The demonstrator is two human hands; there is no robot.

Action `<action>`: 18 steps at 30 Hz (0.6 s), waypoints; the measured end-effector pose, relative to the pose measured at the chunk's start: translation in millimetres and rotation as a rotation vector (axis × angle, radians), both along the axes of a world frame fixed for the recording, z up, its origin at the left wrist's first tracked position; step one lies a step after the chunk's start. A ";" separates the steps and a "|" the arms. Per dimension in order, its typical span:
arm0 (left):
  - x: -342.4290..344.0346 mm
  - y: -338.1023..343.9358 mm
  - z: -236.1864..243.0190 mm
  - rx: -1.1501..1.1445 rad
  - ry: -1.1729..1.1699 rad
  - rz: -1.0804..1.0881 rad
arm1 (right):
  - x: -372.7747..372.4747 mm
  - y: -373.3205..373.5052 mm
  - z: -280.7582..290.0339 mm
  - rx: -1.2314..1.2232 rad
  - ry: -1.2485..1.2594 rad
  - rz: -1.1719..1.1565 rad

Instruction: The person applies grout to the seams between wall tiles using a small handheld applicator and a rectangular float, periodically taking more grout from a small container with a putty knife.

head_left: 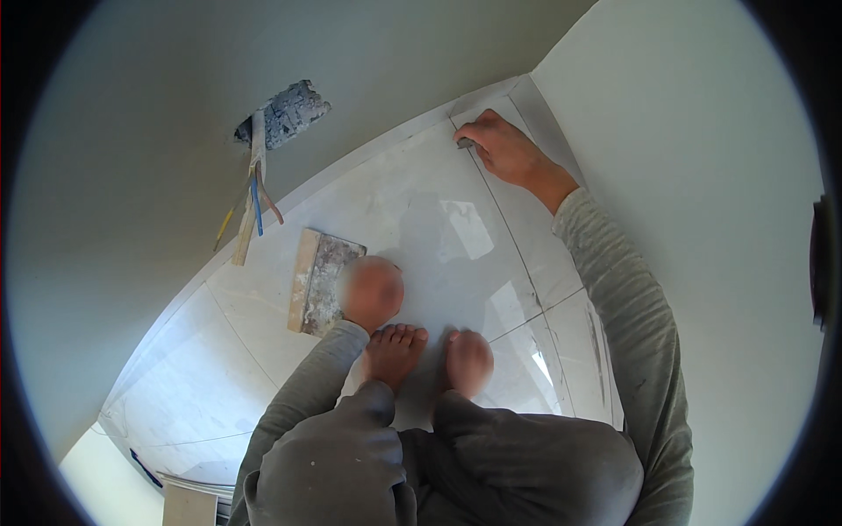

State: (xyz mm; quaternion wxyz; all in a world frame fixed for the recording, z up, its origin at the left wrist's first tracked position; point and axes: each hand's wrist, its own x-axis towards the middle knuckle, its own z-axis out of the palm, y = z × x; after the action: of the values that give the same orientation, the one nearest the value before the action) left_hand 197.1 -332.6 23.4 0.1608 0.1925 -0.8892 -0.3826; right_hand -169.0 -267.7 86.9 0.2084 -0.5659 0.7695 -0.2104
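Note:
My right hand reaches to the far right of the floor, closed in a pinch on a small dark grey piece. Its tip is at the dark joint line between two pale floor tiles. Too little of the piece shows to name it. Nearer to me on the left, my left hand is blurred and looks closed over the right side of a flat board. White and grey smears cover the board's dark face, and a light wood-coloured strip runs down its left edge. The left fingers are not clearly visible.
Bare wires hang from a rough hole in the left wall. A pale skirting strip follows that wall's foot. The right wall rises close to my right arm. My bare feet stand on the tiles, and flat panels lie at lower left.

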 end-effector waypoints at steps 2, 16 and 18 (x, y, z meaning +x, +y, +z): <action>0.2 1.5 1.2 0.011 -0.009 -0.001 | 5.7 11.9 0.0 -0.096 0.043 0.067; -3.5 1.2 -1.3 -0.006 0.012 -0.004 | 67.9 133.5 -0.7 -0.148 0.123 0.014; -3.9 1.9 -2.8 -0.019 0.014 -0.004 | 79.8 154.2 1.1 -0.124 0.128 -0.001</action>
State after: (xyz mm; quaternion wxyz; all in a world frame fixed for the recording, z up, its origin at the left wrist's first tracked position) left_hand 193.2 -330.7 20.7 0.1678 0.1864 -0.8920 -0.3760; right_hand -89.3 -113.5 88.0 0.1232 -0.5896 0.7671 -0.2208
